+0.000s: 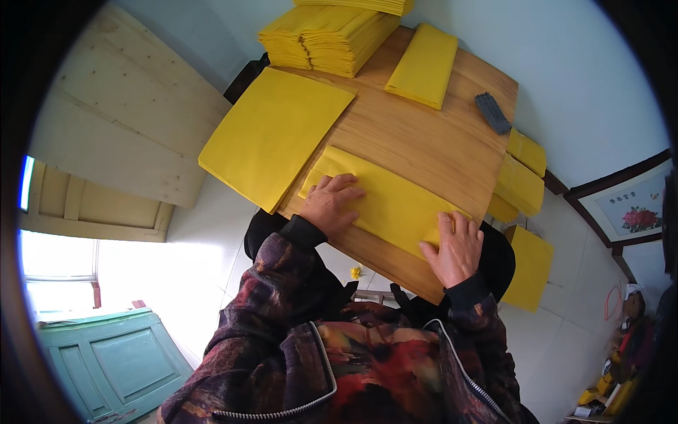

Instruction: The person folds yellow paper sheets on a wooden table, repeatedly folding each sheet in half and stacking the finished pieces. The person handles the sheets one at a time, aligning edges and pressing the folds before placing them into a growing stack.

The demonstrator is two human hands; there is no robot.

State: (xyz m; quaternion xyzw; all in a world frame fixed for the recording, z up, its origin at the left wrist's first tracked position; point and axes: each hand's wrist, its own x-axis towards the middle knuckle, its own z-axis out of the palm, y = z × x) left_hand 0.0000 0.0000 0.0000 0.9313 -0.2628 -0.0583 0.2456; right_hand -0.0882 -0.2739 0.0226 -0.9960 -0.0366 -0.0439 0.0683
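Observation:
A folded strip of yellow paper point(392, 198) lies slantwise across the near part of the wooden table, with my hands at its two ends. My left hand point(330, 205) rests on the strip's left end, fingers slightly bent and apart. At the other end, my right hand point(455, 251) lies with fingers stretched over the paper and thumb spread to the side. Neither hand grips anything. Beside my left hand, a flat stack of wide yellow sheets point(277, 134) reaches over the table's left edge.
At the back of the wooden table point(395, 134) stand a tall pile of folded yellow paper point(328, 39) and a thinner folded stack point(424, 67). A dark grey block point(492, 113) sits near the right edge. More yellow bundles point(519, 184) stand beyond that edge, by the wall.

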